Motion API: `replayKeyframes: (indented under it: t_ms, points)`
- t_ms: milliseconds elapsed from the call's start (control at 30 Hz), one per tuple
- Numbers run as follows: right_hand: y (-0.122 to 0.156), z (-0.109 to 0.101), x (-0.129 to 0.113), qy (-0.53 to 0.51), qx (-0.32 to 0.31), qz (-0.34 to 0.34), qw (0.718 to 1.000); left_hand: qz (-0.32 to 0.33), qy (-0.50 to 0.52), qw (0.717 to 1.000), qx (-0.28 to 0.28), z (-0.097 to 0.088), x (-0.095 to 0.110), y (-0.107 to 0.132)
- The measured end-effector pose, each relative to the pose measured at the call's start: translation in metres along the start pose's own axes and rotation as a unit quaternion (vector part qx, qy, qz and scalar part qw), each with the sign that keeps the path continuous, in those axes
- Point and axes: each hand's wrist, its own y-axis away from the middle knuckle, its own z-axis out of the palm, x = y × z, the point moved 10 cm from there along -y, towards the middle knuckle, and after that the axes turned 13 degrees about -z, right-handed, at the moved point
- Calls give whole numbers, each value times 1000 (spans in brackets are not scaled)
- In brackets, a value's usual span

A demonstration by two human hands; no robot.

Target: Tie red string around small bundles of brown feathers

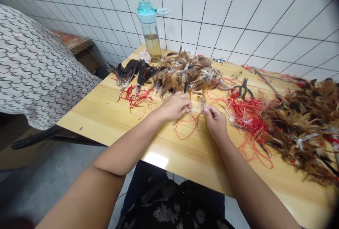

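Observation:
My left hand (176,107) and my right hand (214,121) meet over the yellow wooden table (92,116), fingers pinched close together. A small pale feather (202,102) stands up at my right fingertips. A loop of red thread (185,128) runs down from my left fingers onto the tabletop. Just beyond my hands lies a heap of loose brown feathers (185,73). Dark feather bunches (132,72) lie to its left, near a few red threads (135,96). On the right is a larger mass of brown feathers (299,126), beside a tangle of red thread (249,114).
Black-handled pliers (243,89) lie among the red threads. A water bottle with a teal lid (149,28) stands at the far edge against the white tiled wall (238,13). A grey patterned cloth (39,66) hangs at the left, past the table's corner.

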Motion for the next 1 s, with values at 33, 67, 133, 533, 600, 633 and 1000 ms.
replayKeyframes:
  t_ms: [33,67,133,533,600,633,1000]
  points:
    - [0,-1,1,3,2,3,1000,-9,-5,1000,8,-2,-3,-1]
    - [-1,-2,1,4,3,6,1000,-25,-9,999,28,-9,-9,-1]
    - [-1,-4,3,3,6,12,1000,-79,-14,992,96,-29,-27,-3]
    - [-1,-6,7,9,16,6,1000,-176,-62,975,117,-48,-83,-2]
    - [-1,-6,7,13,13,6,1000,-171,-62,976,118,-47,-81,-2]
    - [-1,-5,7,14,11,6,1000,-165,-63,977,119,-45,-79,-3]
    - [-1,-3,2,0,0,7,1000,-117,-127,980,102,-10,-66,-13]
